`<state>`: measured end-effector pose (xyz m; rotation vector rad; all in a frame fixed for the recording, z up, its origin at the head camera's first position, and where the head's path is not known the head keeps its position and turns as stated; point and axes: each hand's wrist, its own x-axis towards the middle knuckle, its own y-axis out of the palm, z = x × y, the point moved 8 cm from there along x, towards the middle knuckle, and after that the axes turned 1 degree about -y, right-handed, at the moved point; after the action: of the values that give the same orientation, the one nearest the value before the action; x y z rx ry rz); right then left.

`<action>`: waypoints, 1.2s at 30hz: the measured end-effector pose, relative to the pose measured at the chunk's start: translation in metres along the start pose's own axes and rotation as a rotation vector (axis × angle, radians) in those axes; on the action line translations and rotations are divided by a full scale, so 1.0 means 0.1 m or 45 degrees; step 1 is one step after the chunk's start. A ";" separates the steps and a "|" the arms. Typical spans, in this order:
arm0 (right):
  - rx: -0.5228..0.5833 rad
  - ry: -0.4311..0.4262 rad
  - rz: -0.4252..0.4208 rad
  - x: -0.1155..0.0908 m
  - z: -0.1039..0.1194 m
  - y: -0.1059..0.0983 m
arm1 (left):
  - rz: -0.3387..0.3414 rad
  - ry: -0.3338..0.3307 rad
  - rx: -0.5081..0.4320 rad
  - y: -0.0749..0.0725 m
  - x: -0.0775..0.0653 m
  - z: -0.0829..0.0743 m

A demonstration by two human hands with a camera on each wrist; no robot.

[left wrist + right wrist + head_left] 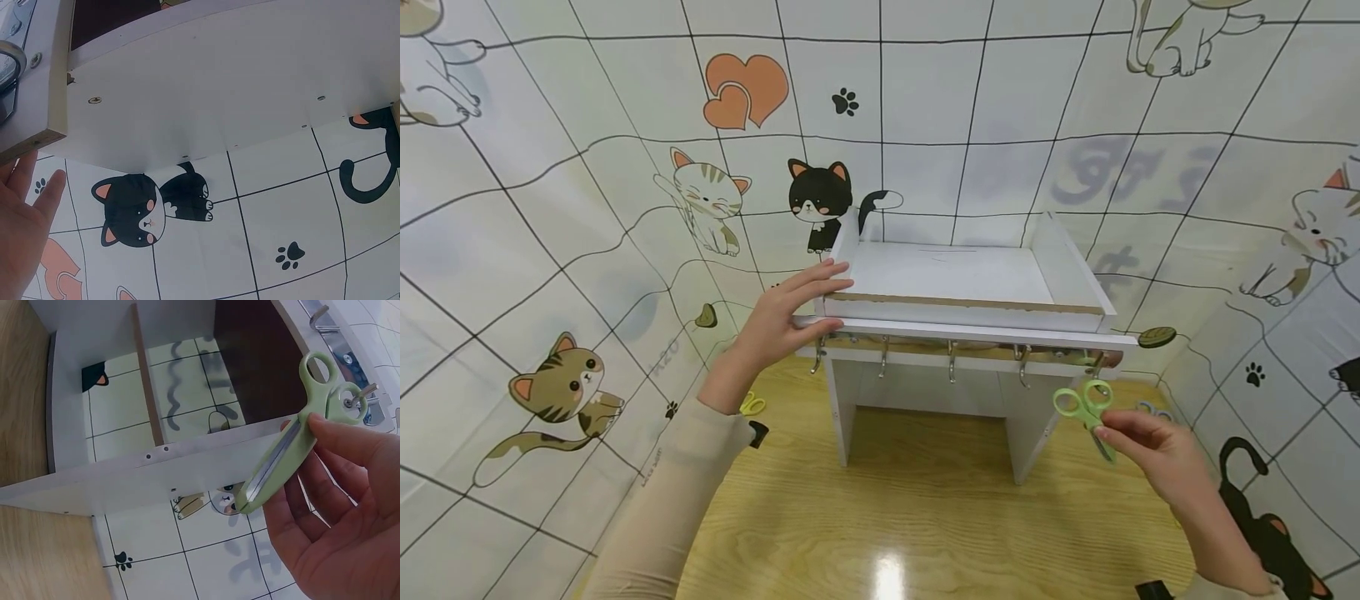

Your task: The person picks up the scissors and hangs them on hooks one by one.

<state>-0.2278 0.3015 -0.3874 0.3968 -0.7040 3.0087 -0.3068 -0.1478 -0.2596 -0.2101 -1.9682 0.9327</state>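
My right hand (1165,454) pinches a pair of light green scissors (1088,408) between thumb and fingers, handle loops up and blades pointing down. In the right wrist view, one loop of the scissors (315,394) overlaps a metal hook (362,394) at the rack's end; whether it hangs on that hook I cannot tell. A white shelf rack (955,318) stands on the table, with a row of metal hooks (952,367) under its front edge. At the rack's left end rests my left hand (778,321), fingers extended over the side and thumb along the front edge.
Yellow scissors (752,404) lie on the wooden table (880,517) left of the rack. Blue loops (1152,409), perhaps scissor handles, show behind my right hand. A cat-print sheet (940,100) surrounds the table at the back and sides.
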 end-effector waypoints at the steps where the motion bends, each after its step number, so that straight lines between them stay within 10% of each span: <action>1: 0.009 -0.001 0.012 0.00 -0.01 0.01 | -0.001 0.001 -0.003 0.00 0.00 0.00; 21: -0.026 0.037 0.167 -0.09 -0.23 0.05 | -0.023 0.020 -0.026 0.00 0.01 -0.03; 36: 0.281 0.082 0.373 -0.14 -0.40 0.05 | -0.026 0.011 -0.024 0.01 -0.01 0.00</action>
<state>-0.2241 0.3150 -0.4275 0.2163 -0.4620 3.3728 -0.3068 -0.1478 -0.2609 -0.2037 -1.9681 0.8992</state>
